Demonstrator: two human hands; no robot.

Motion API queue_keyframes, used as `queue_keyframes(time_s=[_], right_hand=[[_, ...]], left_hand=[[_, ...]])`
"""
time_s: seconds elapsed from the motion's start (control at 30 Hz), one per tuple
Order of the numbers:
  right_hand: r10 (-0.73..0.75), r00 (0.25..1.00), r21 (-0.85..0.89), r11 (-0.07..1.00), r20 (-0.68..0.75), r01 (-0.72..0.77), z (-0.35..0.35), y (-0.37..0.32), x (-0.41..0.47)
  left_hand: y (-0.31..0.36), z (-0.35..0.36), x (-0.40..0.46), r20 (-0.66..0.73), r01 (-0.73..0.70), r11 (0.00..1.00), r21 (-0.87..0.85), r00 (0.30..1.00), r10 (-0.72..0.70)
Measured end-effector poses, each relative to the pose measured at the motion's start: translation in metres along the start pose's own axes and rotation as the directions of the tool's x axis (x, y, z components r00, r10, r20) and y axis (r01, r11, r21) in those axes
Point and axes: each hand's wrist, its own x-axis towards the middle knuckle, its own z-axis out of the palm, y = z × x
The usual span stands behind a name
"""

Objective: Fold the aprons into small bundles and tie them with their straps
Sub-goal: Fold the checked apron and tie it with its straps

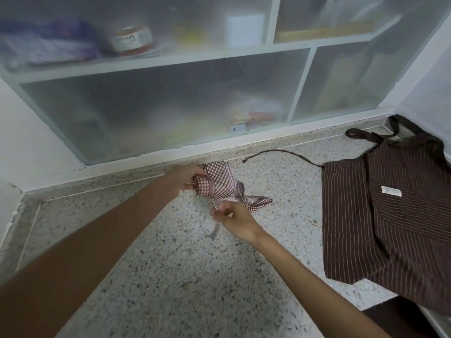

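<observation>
Left hand [186,179] clamped round the checked apron bundle [216,182] mid-worktop [170,276]; right hand [231,217], at its 5 o'clock, pinching the strap [256,203]. Best to draw the strap snug, keeping the bundle squeezed.

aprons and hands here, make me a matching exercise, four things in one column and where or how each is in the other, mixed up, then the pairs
Things:
1. checked apron
2. striped apron
3. left hand
4. right hand

States:
A. lies spread flat on the counter
B. pinches a strap below the bundle
C. rolled into a small bundle
D. grips the bundle's far end

Pairs: 1-C, 2-A, 3-D, 4-B
</observation>
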Motion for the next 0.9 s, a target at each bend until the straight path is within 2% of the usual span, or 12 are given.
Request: queue_keyframes(time_s=[0.07,0.1,0.2,0.33,0.4,0.5,0.6,0.73,0.83,0.9], right_hand=[[-0.033,0.987,-0.042,0.998,0.158,0.04,-0.012,0.0,-0.026],[-0.036,0.97,-0.021,0.999,0.24,0.043,-0.021,-0.003,-0.038],[-0.048,0.923,-0.02,0.998,0.382,0.06,-0.046,-0.015,-0.059],[-0.061,0.887,-0.259,0.945,0.458,0.199,-0.091,-0.032,-0.064],[-0.072,0.867,-0.305,0.919,0.493,0.25,-0.114,-0.038,-0.056],[-0.053,0.831,-0.358,0.886,0.554,0.295,-0.138,-0.042,-0.032],[0.038,0.824,-0.43,0.866,0.565,0.255,-0.151,-0.051,-0.015],[0.089,0.815,-0.399,0.898,0.573,0.183,-0.149,-0.048,-0.001],[0.066,0.791,-0.285,0.948,0.608,0.141,-0.137,-0.04,0.01],[0.072,0.749,-0.241,0.963,0.659,0.119,-0.127,-0.037,0.016]], left_hand=[[-0.009,-0.007,0.006,-0.069,-0.099,0.969,0.226,0.991,0.118],[-0.013,-0.011,0.007,-0.044,-0.183,0.919,0.348,0.977,0.211],[-0.026,-0.019,0.007,0.177,-0.398,0.748,0.532,0.915,0.362],[-0.037,-0.023,-0.001,0.42,-0.596,0.49,0.637,0.801,0.428],[-0.041,-0.02,-0.011,0.504,-0.634,0.415,0.652,0.772,0.388],[-0.043,-0.014,-0.025,0.602,-0.708,0.363,0.606,0.706,0.372],[-0.041,-0.007,-0.04,0.7,-0.809,0.297,0.507,0.588,0.406],[-0.038,0.003,-0.055,0.759,-0.871,0.126,0.475,0.478,0.441],[-0.039,0.012,-0.058,0.786,-0.884,0.143,0.446,0.463,0.41],[-0.041,0.016,-0.057,0.79,-0.885,0.171,0.432,0.463,0.401]])
